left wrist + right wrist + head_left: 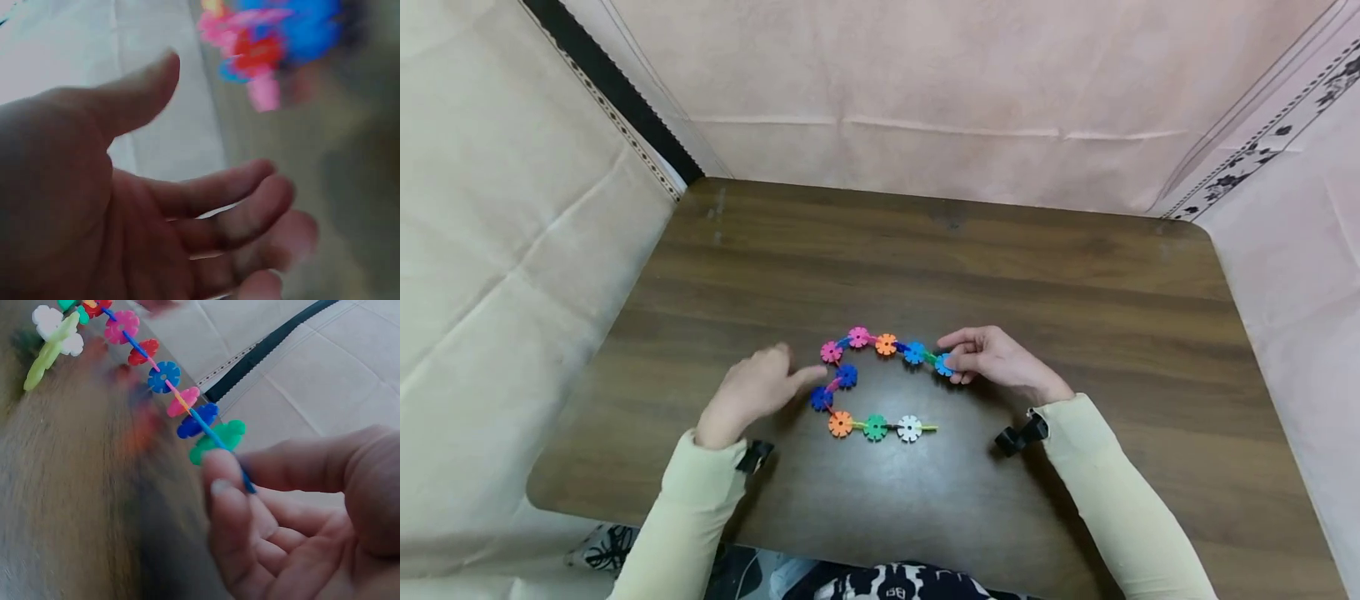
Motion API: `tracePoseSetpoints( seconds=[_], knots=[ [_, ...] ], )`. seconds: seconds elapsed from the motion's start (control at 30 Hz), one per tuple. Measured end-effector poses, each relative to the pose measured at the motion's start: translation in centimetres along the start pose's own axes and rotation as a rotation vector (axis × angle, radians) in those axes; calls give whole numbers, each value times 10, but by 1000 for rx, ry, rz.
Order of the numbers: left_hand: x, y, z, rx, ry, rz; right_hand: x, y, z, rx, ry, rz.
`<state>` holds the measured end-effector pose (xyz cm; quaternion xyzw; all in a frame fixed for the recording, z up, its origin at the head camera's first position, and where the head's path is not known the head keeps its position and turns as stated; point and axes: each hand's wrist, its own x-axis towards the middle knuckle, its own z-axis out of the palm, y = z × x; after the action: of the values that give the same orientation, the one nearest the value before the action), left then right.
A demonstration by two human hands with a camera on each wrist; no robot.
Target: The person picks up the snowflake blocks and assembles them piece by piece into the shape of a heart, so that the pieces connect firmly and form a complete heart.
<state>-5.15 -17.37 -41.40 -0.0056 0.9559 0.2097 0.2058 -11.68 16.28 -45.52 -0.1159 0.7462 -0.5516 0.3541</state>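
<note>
A chain of flower-shaped plastic discs (876, 427), slotted edge to edge in many colours, lies on the table in an open bend. My right hand (996, 360) pinches the light blue disc (944, 364) at its upper right end between thumb and fingers. In the right wrist view the chain stretches away from the fingertips, a green disc (217, 442) nearest them. At the left bend, my left hand (754, 393) hovers beside the dark blue discs (822, 398), thumb pointing at them. The left wrist view has its fingers loosely bent, nothing between them, with the blurred chain beyond.
The brown wooden table (1037, 275) has pale cloth (925, 92) hanging behind it and at both sides. A white disc (909, 428) with a yellow-green piece forms the chain's lower end. Black wrist straps (1022, 434) sit at both sleeves.
</note>
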Motion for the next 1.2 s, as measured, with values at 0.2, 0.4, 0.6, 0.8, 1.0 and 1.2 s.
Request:
tracePoseSetpoints(
  seconds=[0.2,0.4,0.6,0.8,1.0,1.2],
  knots=[
    [-10,-3,30,-172,-86,-90,-5,-1,-2,-34,-73,38],
    [-3,-1,35,-304,8,-136,-5,2,3,-81,-79,21],
    [3,1,33,-443,110,-87,-4,8,7,-97,-48,55],
    [11,11,31,-771,185,113,-6,10,8,-84,1,89],
    [23,26,19,-1065,224,293,-11,10,10,33,-54,6],
    [35,39,12,-1187,252,333,-11,7,16,166,-50,-64]
  ],
)
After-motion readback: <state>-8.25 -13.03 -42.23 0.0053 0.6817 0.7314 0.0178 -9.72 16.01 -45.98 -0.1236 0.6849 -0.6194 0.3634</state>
